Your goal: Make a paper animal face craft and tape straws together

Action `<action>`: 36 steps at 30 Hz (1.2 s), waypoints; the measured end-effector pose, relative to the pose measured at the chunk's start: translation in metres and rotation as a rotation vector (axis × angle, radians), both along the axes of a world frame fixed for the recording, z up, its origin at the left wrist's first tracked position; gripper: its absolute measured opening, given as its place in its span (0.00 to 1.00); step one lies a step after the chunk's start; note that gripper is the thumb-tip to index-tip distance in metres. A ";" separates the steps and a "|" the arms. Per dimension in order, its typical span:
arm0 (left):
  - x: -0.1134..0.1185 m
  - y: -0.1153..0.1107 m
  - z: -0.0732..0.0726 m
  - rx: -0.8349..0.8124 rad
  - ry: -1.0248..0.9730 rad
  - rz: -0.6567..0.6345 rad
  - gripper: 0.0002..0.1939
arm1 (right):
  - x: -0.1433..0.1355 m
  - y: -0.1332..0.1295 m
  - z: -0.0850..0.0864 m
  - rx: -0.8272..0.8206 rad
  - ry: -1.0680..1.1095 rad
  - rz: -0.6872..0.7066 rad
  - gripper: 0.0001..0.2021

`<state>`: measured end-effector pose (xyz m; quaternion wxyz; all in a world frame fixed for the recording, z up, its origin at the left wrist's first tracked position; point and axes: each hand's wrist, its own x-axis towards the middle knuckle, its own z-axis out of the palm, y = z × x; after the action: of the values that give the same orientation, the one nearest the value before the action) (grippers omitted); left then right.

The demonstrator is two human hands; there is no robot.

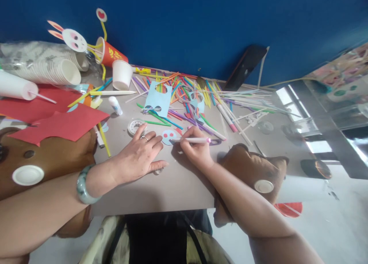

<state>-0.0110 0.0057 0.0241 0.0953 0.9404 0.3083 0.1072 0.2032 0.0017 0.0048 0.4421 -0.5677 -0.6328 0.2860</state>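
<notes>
My right hand [198, 151] grips a white marker [195, 140] with a pink end. Its tip meets the right edge of a small pale-blue paper cutout [166, 142], which bears red spots. My left hand [138, 153], wearing a ring and a bracelet, lies spread on the table just left of the cutout, its fingers apart and nothing held. Beyond its index finger sits a round white reel-like thing [133, 127], partly covered. Farther back rests a light-blue sheet [156, 103] with round holes cut from it.
Many coloured sticks and pens [179, 89] are heaped at the back by the blue wall. A white paper cup [122, 75], a glue stick [115, 105] and red paper [63, 122] lie to the left. Brown cushions [244, 168] flank both arms.
</notes>
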 end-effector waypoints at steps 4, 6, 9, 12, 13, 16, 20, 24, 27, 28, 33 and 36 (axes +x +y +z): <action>0.000 0.000 0.000 -0.002 0.006 0.003 0.18 | 0.000 0.000 0.000 -0.017 0.037 -0.002 0.06; 0.000 0.000 0.000 0.010 0.013 0.003 0.18 | 0.000 0.000 0.000 -0.002 0.035 0.007 0.06; 0.000 0.000 0.000 0.022 0.027 -0.002 0.18 | -0.001 0.001 -0.001 0.016 0.013 0.013 0.06; 0.000 0.000 0.000 0.023 0.037 -0.006 0.19 | -0.001 0.001 -0.001 0.036 -0.009 0.022 0.05; 0.000 0.000 0.000 0.021 0.037 -0.005 0.19 | -0.001 0.001 0.000 0.043 -0.014 0.024 0.05; 0.000 0.000 0.000 0.009 0.016 -0.003 0.18 | 0.000 0.001 -0.001 0.052 -0.025 0.024 0.06; 0.001 -0.001 0.000 0.003 -0.011 0.002 0.17 | -0.001 0.000 -0.002 0.031 -0.032 0.026 0.05; 0.001 0.000 0.000 0.014 0.011 0.001 0.18 | -0.001 0.001 -0.002 0.027 -0.035 0.020 0.05; 0.000 0.000 0.000 0.011 0.024 0.000 0.19 | -0.001 0.001 -0.002 0.033 -0.030 0.019 0.05; 0.000 -0.001 0.001 0.010 0.021 -0.002 0.18 | -0.001 0.001 -0.002 0.033 -0.029 0.018 0.05; 0.001 -0.001 0.000 0.002 -0.019 0.001 0.17 | -0.001 0.001 -0.002 0.013 -0.027 -0.004 0.05; 0.001 -0.001 0.000 0.012 -0.006 0.001 0.17 | -0.001 0.001 -0.002 0.004 -0.021 -0.011 0.05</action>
<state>-0.0102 0.0048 0.0244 0.0904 0.9405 0.3076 0.1122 0.2021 0.0028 0.0029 0.4380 -0.5734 -0.6348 0.2764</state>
